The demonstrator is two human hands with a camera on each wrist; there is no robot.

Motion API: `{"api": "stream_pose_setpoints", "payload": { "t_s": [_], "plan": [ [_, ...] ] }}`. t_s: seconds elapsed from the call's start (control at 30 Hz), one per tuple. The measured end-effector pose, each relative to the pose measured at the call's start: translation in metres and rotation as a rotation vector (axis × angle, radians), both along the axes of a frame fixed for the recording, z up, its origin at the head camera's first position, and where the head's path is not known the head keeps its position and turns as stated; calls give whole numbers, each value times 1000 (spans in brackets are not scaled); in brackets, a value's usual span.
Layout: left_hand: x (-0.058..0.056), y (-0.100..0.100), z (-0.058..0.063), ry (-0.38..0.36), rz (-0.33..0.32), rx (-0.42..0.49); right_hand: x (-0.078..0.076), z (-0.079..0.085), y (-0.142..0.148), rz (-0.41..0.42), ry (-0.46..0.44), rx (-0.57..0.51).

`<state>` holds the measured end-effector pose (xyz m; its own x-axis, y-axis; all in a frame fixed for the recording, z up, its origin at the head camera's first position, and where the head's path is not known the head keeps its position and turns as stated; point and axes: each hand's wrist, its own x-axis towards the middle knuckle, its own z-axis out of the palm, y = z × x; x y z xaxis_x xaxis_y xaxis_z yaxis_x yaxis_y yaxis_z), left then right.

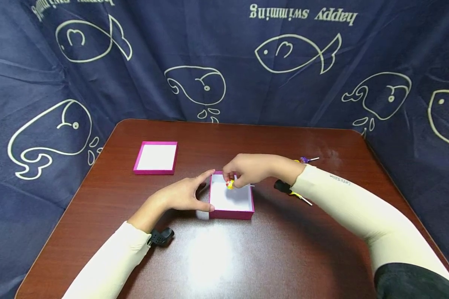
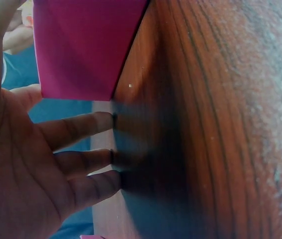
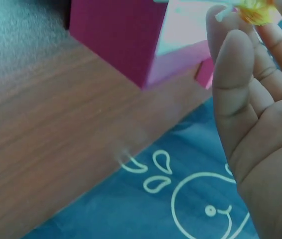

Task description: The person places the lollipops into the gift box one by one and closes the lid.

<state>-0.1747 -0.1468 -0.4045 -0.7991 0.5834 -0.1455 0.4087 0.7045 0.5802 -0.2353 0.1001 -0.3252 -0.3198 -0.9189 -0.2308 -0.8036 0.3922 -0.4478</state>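
Note:
A magenta box [image 1: 232, 214] with a white inside stands uncovered at the middle of the table. My left hand [image 1: 181, 194] touches its left side, thumb at the near corner and index finger at the far corner. In the left wrist view, the other fingers [image 2: 88, 164] reach out fairly straight beside the box wall [image 2: 86, 50]. Over the box, my right hand [image 1: 247, 168] pinches a lollipop [image 1: 230, 184] in a yellow and red wrapper, its white stick pointing right. In the right wrist view, the lollipop's wrapper [image 3: 255, 12] is partly cut off by the top edge.
A matching magenta lid [image 1: 157, 157] with a white inside lies at the back left. Beyond my right wrist is a purple-wrapped lollipop [image 1: 304, 160]. Another yellow lollipop [image 1: 297, 194] is partly hidden under that wrist. A dark blue patterned cloth [image 1: 232, 99] hangs behind the table.

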Motion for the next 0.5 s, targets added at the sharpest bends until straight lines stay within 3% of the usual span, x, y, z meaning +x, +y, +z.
{"api": "stream_pose_setpoints", "payload": {
  "t_s": [0.23, 0.5],
  "plan": [
    [1, 0, -2, 13, -13, 8, 1, -11, -11, 50, -32, 33],
    [0, 1, -1, 14, -7, 5, 1, -14, -20, 6, -22, 43]
  ]
}}
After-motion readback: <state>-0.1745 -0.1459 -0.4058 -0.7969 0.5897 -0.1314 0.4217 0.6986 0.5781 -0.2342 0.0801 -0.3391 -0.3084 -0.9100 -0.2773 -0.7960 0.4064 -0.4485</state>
